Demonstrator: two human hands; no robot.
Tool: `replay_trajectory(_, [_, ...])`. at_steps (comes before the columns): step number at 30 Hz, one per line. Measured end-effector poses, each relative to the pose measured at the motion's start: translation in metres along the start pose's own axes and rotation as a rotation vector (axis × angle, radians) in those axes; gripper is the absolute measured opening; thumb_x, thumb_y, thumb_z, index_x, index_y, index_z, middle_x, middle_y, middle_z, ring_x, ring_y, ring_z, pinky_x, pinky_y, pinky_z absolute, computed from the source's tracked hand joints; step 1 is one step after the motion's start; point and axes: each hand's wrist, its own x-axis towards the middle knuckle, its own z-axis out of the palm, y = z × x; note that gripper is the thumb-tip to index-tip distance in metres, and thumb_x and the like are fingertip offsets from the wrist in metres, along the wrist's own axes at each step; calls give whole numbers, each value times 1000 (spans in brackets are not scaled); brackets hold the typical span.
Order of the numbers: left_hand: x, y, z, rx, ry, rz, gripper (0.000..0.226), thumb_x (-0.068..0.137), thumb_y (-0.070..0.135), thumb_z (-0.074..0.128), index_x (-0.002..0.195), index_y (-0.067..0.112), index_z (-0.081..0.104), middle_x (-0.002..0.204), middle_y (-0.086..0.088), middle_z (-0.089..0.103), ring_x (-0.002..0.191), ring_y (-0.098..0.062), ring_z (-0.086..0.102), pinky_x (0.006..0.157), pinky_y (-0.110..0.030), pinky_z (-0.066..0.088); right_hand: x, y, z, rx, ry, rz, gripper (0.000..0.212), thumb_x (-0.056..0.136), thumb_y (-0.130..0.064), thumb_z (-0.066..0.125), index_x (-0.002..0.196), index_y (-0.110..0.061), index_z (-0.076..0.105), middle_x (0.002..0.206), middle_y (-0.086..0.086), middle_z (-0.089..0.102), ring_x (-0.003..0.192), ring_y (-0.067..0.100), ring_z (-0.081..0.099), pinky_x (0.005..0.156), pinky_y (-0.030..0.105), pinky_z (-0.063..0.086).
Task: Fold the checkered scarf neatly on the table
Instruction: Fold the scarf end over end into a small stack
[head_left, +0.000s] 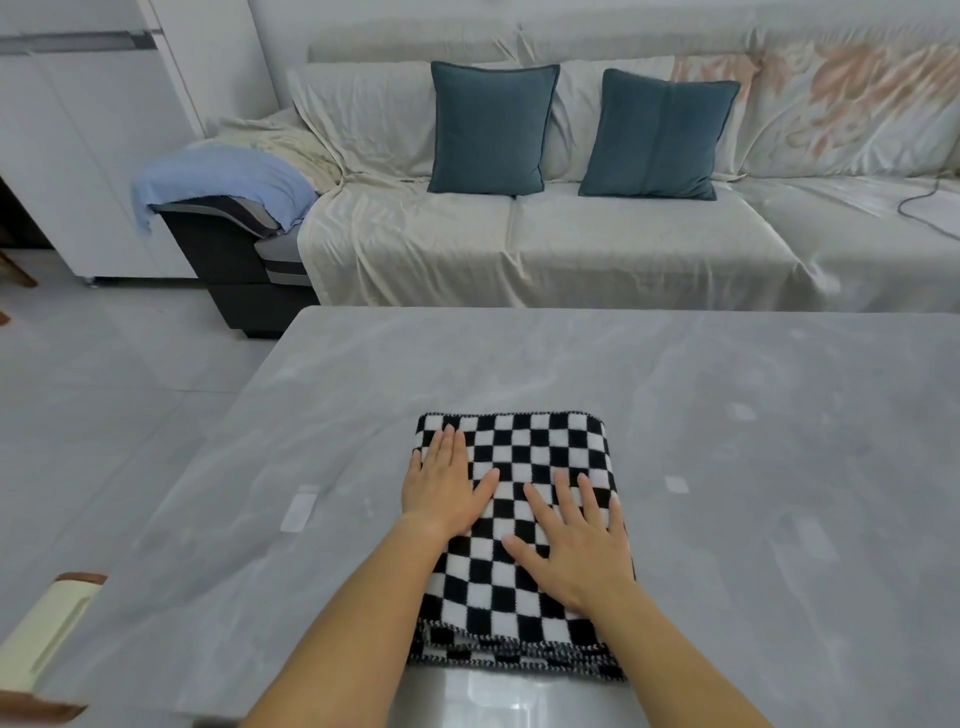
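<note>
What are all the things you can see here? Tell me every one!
scarf: one, black and white checks, folded on the near part of the table
table: one, grey, in front of the sofa
sofa: one, under a cream cover, behind the table
cushions: two, dark teal, leaning on the sofa back
blanket: one, light blue, over the sofa arm
cable: one, dark, on the sofa seat at the right
cabinet: one, white, far left
floor: grey tiles, left of the table
left hand: flat on the scarf
right hand: flat on the scarf
</note>
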Motion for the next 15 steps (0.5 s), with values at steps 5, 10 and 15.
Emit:
replay_trajectory(5, [-20, -2, 0, -30, 8, 39, 84, 90, 67, 15, 150, 12, -8, 159, -4, -13, 145, -16, -12, 119, -39, -3, -8, 3, 0, -14, -3, -24, 82, 72, -84, -1, 143, -44, -12, 154, -3, -22, 140, 21, -23, 112, 51, -13])
replay_trajectory(10, [-57, -12, 7, -101, 6, 18, 83, 91, 65, 16, 150, 13, -7, 159, -4, -13, 145, -15, -12, 119, -39, 0, -31, 4, 5, 18, 13, -20, 84, 70, -85, -1, 144, -44, -10, 155, -5, -18, 140, 19, -23, 113, 51, -9])
replay_trajectory(15, [-79, -12, 9, -118, -5, 8, 84, 91, 64, 19, 150, 11, -10, 159, -8, -12, 146, -18, -10, 119, -39, 1, -44, 3, 7, 17, 16, -22, 89, 65, -86, -7, 144, -45, -11, 156, -5, -16, 141, 19, -22, 114, 52, -4])
